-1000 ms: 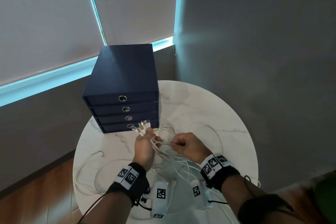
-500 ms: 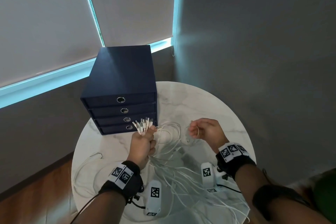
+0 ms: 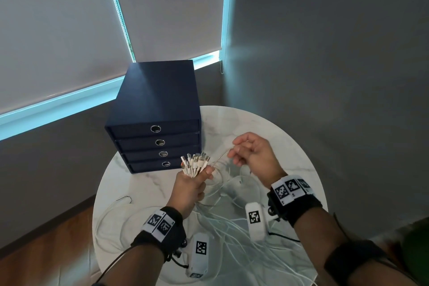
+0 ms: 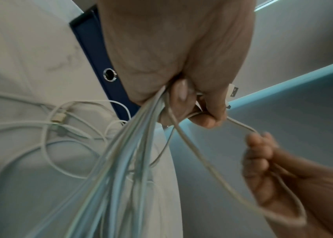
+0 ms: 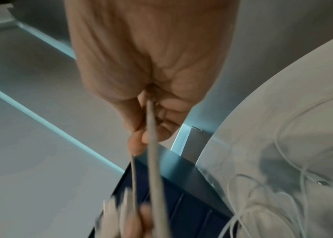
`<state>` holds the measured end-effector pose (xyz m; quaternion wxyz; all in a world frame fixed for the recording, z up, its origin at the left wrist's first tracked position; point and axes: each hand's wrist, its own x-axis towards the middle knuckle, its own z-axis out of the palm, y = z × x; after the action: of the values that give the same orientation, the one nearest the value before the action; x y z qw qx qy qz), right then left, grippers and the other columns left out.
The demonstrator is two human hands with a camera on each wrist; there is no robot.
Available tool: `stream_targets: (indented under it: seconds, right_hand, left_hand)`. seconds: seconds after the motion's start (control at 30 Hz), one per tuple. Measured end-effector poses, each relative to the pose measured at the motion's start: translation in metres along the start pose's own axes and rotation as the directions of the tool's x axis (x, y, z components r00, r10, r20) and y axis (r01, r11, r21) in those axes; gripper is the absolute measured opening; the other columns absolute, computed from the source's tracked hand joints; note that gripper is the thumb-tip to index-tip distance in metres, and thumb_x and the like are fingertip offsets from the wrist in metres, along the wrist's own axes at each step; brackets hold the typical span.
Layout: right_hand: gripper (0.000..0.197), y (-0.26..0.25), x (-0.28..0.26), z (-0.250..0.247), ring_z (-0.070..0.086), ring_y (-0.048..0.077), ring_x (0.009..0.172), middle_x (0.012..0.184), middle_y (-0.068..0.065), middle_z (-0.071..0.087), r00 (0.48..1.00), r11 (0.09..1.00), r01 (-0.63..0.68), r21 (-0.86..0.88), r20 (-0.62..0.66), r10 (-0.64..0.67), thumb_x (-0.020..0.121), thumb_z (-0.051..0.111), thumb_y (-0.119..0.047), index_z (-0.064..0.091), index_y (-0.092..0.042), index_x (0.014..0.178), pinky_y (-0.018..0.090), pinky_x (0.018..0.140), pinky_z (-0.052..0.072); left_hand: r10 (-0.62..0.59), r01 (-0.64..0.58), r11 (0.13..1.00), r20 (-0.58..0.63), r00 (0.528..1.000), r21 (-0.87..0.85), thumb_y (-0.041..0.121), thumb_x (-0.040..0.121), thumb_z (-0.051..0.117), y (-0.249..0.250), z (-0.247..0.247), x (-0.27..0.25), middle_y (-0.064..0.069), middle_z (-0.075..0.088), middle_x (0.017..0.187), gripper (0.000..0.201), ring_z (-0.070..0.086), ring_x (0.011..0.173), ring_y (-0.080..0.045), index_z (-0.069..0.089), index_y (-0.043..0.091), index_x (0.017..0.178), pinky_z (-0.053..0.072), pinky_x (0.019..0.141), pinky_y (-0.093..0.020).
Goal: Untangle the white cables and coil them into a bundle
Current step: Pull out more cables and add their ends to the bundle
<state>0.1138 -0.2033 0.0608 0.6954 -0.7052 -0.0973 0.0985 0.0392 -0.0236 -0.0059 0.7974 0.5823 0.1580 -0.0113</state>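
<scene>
L hand (image 3: 189,187) grips cables (image 3: 195,165); drawer unit (image 3: 155,109) closed.

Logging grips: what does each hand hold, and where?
Left hand grips the white cables just below their plugs; right hand pinches one cable along its length.

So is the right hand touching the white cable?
Touching. The right wrist view shows the right hand with its fingers curled round one white cable; the head view agrees.
</scene>
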Motion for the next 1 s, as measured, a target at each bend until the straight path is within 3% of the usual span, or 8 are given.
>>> stream_targets:
  seconds: [0.13, 0.23, 0.33, 0.43, 0.57, 0.73, 0.87, 1.0]
  right_hand:
    - [0.021, -0.002, 0.008, -0.025, 0.058, 0.013, 0.054, 0.073, 0.013, 0.070, 0.974, 0.999, 0.036, 0.004, -0.223, -0.034, 0.094, 0.048, 0.009, 0.062, -0.006, 0.094, 0.023, 0.056, 0.049]
    - [0.034, 0.016, 0.011, -0.034, 0.063, 0.012, 0.063, 0.077, 0.005, 0.071, 0.963, 0.936, -0.025, -0.351, -0.259, -0.071, 0.086, 0.045, 0.010, 0.068, -0.015, 0.090, 0.033, 0.068, 0.052]
    - [0.031, 0.025, -0.005, -0.017, 0.059, 0.014, 0.097, 0.105, -0.007, 0.064, 0.997, 0.607, 0.069, -0.792, 0.045, -0.056, 0.086, 0.049, -0.010, 0.066, -0.028, 0.105, 0.033, 0.091, 0.048]
    - [0.017, 0.020, -0.018, 0.018, 0.056, 0.020, 0.096, 0.103, -0.001, 0.062, 0.952, 0.429, 0.262, -0.864, 0.306, 0.036, 0.095, 0.048, -0.025, 0.064, -0.020, 0.100, 0.037, 0.085, 0.046]
    - [0.023, 0.018, -0.013, 0.024, 0.062, 0.015, 0.075, 0.083, -0.004, 0.067, 0.980, 0.670, 0.148, -0.728, 0.198, -0.001, 0.094, 0.045, -0.016, 0.061, -0.023, 0.080, 0.034, 0.071, 0.052]
    - [0.035, -0.009, 0.013, -0.007, 0.045, 0.010, 0.044, 0.058, -0.009, 0.051, 0.959, 0.936, 0.069, -0.346, -0.236, -0.158, 0.097, 0.042, -0.004, 0.060, -0.023, 0.074, 0.027, 0.050, 0.043]
    - [0.034, -0.042, 0.031, -0.041, 0.039, 0.008, 0.038, 0.064, -0.002, 0.054, 0.824, 0.994, 0.106, -0.039, -0.556, -0.110, 0.093, 0.041, -0.004, 0.060, -0.021, 0.071, 0.029, 0.051, 0.042]
    - [0.033, -0.039, 0.038, -0.065, 0.053, 0.017, 0.054, 0.071, -0.001, 0.062, 0.823, 0.975, -0.072, -0.209, -0.565, -0.061, 0.091, 0.041, -0.001, 0.070, -0.016, 0.085, 0.032, 0.058, 0.049]
  left_hand:
    - [-0.031, 0.030, 0.999, -0.063, 0.998, -0.019, 0.014, 0.092, 0.070, -0.009, -0.012, -0.001, 0.006, 0.045, 0.053, 0.014, 0.024, 0.042, -0.008, 0.063, 0.004, 0.086, 0.021, 0.040, -0.020]
    - [-0.024, 0.023, 1.000, -0.098, 0.995, -0.005, 0.014, 0.090, 0.073, -0.009, -0.011, 0.000, 0.000, 0.035, 0.055, 0.018, 0.023, 0.042, -0.010, 0.064, 0.000, 0.084, 0.022, 0.040, -0.020]
    - [-0.011, 0.019, 0.998, -0.120, 0.993, 0.063, 0.012, 0.089, 0.074, -0.007, -0.002, 0.004, -0.003, 0.037, 0.056, 0.019, 0.025, 0.042, -0.012, 0.062, 0.008, 0.074, 0.023, 0.039, -0.019]
    - [0.023, -0.013, 0.992, -0.075, 0.997, 0.129, 0.011, 0.091, 0.073, -0.004, 0.010, 0.005, 0.002, 0.041, 0.050, 0.019, 0.027, 0.041, -0.011, 0.062, 0.009, 0.075, 0.023, 0.040, -0.021]
    - [-0.003, 0.006, 0.997, -0.030, 1.000, 0.083, 0.015, 0.093, 0.070, -0.003, 0.008, 0.004, 0.007, 0.035, 0.047, 0.019, 0.023, 0.041, -0.009, 0.062, 0.003, 0.080, 0.021, 0.040, -0.020]
    - [-0.046, 0.047, 0.999, -0.072, 0.996, 0.010, 0.020, 0.092, 0.071, -0.016, -0.014, 0.006, -0.006, 0.037, 0.065, 0.021, 0.020, 0.045, -0.010, 0.064, 0.001, 0.088, 0.017, 0.043, -0.022]
    - [-0.086, 0.082, 0.996, -0.105, 0.991, -0.040, 0.022, 0.086, 0.074, -0.025, -0.024, 0.007, -0.002, 0.035, 0.059, 0.023, 0.019, 0.044, -0.010, 0.061, 0.004, 0.080, 0.015, 0.043, -0.022]
    - [-0.071, 0.068, 0.997, -0.101, 0.992, -0.034, 0.020, 0.089, 0.072, -0.024, -0.022, 0.009, -0.002, 0.026, 0.061, 0.023, 0.017, 0.046, -0.012, 0.063, 0.003, 0.078, 0.015, 0.042, -0.021]
